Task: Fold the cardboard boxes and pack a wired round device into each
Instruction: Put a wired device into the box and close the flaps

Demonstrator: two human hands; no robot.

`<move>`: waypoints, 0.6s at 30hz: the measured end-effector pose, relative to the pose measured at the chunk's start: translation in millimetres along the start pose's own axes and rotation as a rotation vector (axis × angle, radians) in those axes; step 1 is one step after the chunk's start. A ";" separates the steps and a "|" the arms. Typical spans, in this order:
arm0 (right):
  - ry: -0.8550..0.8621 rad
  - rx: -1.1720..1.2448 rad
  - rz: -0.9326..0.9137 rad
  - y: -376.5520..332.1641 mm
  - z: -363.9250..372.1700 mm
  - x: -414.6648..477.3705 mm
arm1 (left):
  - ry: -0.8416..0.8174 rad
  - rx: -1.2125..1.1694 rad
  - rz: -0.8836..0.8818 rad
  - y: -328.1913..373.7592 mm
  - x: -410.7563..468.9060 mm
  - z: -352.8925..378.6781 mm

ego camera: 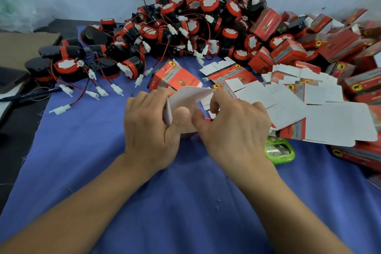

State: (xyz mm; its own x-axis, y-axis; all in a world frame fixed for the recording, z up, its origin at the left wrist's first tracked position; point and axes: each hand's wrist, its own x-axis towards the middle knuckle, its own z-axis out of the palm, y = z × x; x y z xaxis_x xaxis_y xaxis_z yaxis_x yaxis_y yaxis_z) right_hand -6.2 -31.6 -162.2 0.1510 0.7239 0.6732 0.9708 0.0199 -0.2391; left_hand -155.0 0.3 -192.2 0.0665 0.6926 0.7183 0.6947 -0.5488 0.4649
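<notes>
Pinching a half-folded cardboard box (185,97) over the blue cloth (82,150), left hand (150,121) and right hand (231,128) curled round its white flaps. Behind, heaped wired round devices (206,4); rightward, flat boxes (288,97). Legible on the red box (175,77) beyond: "ST"; other print blurred.

Two bare arms and two hands
The left hand (150,121) and right hand (231,128) have short, plain nails; both arms are bare.

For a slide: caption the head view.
Left hand and right hand fold a cardboard box; round devices piled behind.
</notes>
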 end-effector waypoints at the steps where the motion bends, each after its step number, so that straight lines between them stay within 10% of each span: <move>1: -0.047 0.020 0.052 4.0 1.2 2.0 | -0.015 -0.028 -0.034 -1.2 0.1 -0.2; 9: -0.276 0.148 0.396 38.1 1.9 18.2 | -0.231 -0.240 -0.324 -19.8 1.5 8.6; 18: -0.792 0.299 0.063 77.7 -31.1 34.5 | -0.175 -0.215 -0.436 -19.7 5.0 7.1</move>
State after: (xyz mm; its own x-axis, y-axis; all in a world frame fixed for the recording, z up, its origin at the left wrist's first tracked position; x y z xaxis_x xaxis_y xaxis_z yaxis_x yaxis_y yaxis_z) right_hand 80.2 -26.5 -135.8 -0.0800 0.9968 -0.0094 0.8577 0.0640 -0.5101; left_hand -163.3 17.9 -201.4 -0.0645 0.9362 0.3455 0.5231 -0.2631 0.8107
